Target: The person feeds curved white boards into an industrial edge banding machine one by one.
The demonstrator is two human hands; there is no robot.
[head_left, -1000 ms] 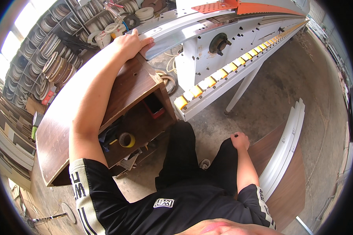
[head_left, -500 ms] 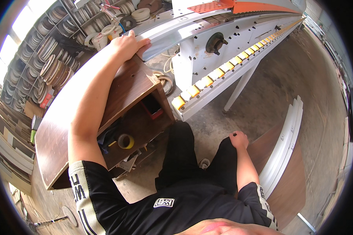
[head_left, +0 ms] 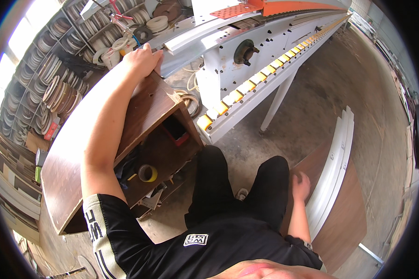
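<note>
My left hand point(head_left: 142, 59) reaches far forward and rests on the far end of a dark brown wooden cabinet top point(head_left: 74, 153), fingers curled over its edge beside a long white panel point(head_left: 205, 32) lying on the machine. My right hand point(head_left: 301, 185) hangs low by my right knee with fingers loosely apart, holding nothing, just left of a stack of white strips point(head_left: 333, 162) on a brown board point(head_left: 344, 218).
A long white machine with a row of yellow rollers point(head_left: 246, 88) runs ahead to the right. Shelves of edge-band rolls point(head_left: 56, 83) fill the left wall. The cabinet's open shelf holds a yellow tape roll point(head_left: 147, 173) and a red box point(head_left: 177, 135). Concrete floor point(head_left: 321, 83) lies right.
My right hand has dropped lower and moved right toward the white strips. My left hand stays on the cabinet's far end; the view has shifted slightly.
</note>
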